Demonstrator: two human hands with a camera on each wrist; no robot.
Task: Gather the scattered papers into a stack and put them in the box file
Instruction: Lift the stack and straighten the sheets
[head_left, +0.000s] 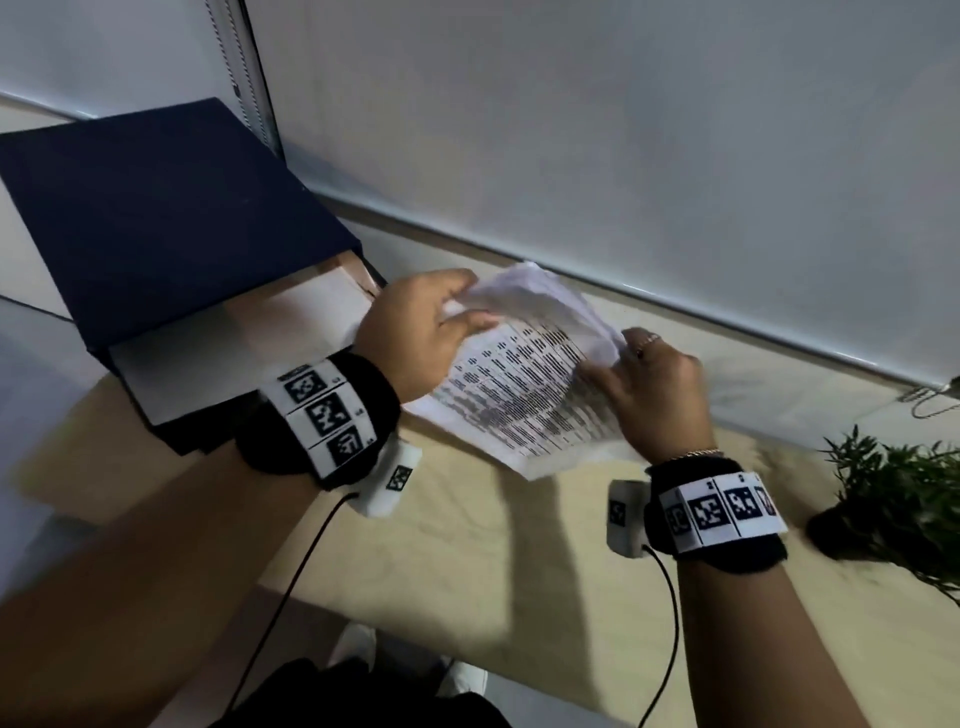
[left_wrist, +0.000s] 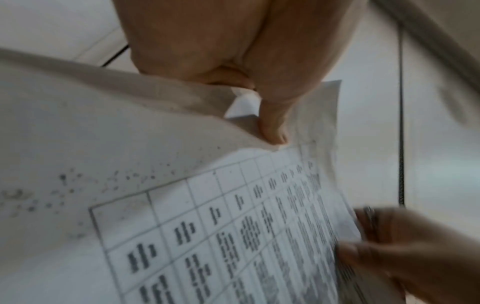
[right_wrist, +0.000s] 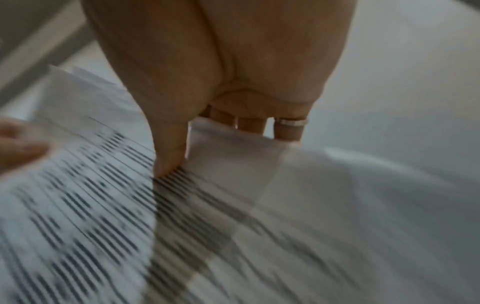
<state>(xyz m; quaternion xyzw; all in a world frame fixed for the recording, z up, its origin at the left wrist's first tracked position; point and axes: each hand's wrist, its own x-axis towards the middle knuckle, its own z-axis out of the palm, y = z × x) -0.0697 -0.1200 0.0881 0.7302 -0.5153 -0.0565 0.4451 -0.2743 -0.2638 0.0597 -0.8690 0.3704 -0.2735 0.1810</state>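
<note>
Two hands on the job here, and both are on the one bundle of papers (head_left: 524, 384), held at the middle of the head view above the pale table (head_left: 467, 545). The left hand (head_left: 421, 332) pinches the bundle's upper left edge, thumb on top and fingers curled beneath; the left wrist view shows that thumb (left_wrist: 272, 123) pressed onto a printed grid sheet with a curled sheet beside it. The right hand (head_left: 654, 395) grips the bundle's right edge, thumb down on the print and fingers tucked behind the sheets, one ring (right_wrist: 291, 122) showing in the right wrist view. How many sheets are in the bundle is hard to say: the edges fan and crumple at the top, and blur smears the print so no text can be read. One dark blue box file (head_left: 156, 228) lies at the upper left, its open mouth facing the hands, pale inside, just beside the left wrist; its far corner is partly cut off by the frame. One green plant (head_left: 898, 499) sits at the right edge, cropped. Two wrist bands (head_left: 322, 410) carry black-and-white markers.
</note>
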